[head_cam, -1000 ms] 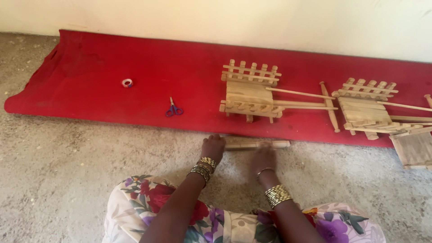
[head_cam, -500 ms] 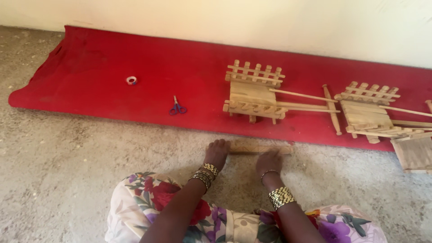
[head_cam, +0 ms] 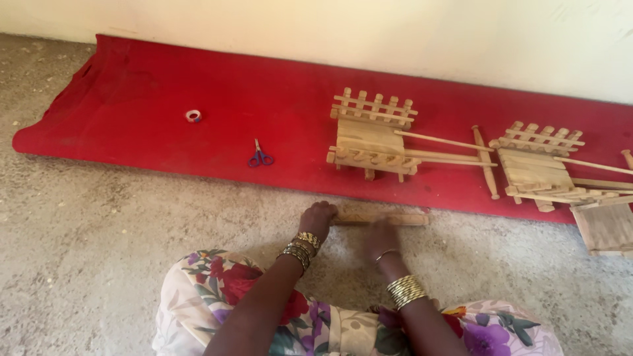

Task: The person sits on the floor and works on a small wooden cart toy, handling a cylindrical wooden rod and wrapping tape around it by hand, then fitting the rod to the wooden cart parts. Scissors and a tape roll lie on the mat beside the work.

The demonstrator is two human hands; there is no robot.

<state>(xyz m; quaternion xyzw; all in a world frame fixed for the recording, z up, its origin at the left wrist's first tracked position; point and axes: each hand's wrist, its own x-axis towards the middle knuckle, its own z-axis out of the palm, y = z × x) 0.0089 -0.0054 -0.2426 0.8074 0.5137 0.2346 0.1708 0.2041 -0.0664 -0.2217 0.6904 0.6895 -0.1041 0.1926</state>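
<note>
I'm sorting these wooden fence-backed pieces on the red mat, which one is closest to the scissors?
The left wooden cart frame, in the middle of the red mat. It sits just right of the blue-handled scissors; the other frame lies much farther right, near the mat's end.

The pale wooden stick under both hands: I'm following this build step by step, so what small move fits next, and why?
Probably lift the pale wooden stick toward the nearer wooden cart frame: the left hand grips its end, the right hand rests on it, and it lies on bare concrete floor.

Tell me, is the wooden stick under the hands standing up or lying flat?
Lying flat: the wooden stick rests lengthwise on the concrete floor.
</note>
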